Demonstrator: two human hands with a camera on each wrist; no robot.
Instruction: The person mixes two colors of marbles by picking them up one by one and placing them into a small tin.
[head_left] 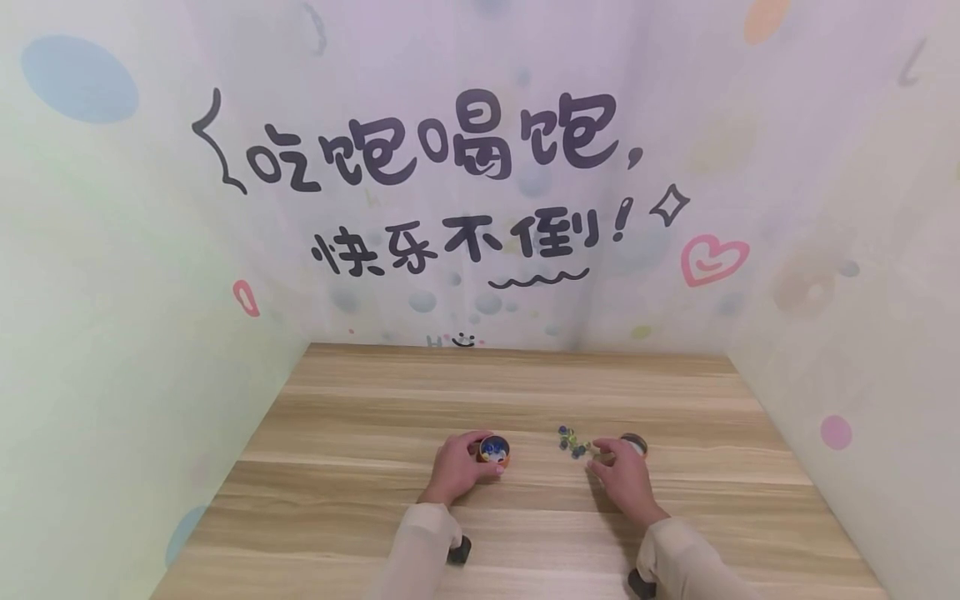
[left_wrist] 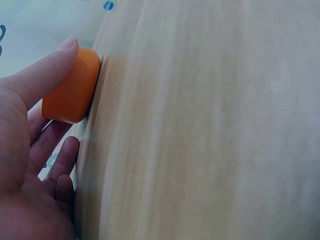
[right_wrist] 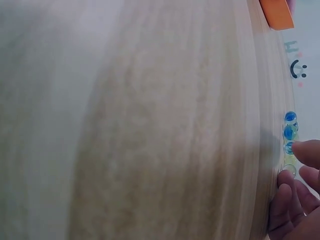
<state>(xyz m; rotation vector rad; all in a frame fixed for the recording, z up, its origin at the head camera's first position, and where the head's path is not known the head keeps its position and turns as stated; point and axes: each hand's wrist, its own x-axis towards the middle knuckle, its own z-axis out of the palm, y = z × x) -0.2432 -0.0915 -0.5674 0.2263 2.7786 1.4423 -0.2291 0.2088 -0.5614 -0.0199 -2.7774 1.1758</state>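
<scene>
Two grips are heading our list.

Item one: the left grip (head_left: 453,468) is holding an orange cup (left_wrist: 75,95), thumb on the near side and a finger round the far side. We are reading this as a steadying hold, one leaving the mouth uncovered. The cup is standing upright, left of the loose stock.

Item two: the right grip (head_left: 625,479) is hovering with fingers loosely bent and parted, tips just beside the loose marbles. We are seeing nothing pinched between them.

Item three: loose marbles (head_left: 573,442), clear with blue and yellow-green, are lying in a small cluster between the cup and the right grip, probably placed for easy reach. We are not managing an exact count.

Item four: blue-toned marbles (head_left: 490,448) are sitting inside the cup, its wall presumably stopping any rolling.

Item five: a second round vessel (head_left: 636,439) is standing partly hidden behind the right grip; we are leaving its contents unrecorded.

Item six: a wood-grained tabletop (head_left: 540,533) is carrying everything, bounded at the back by a wall (head_left: 420,50) bearing dark lettering.
</scene>
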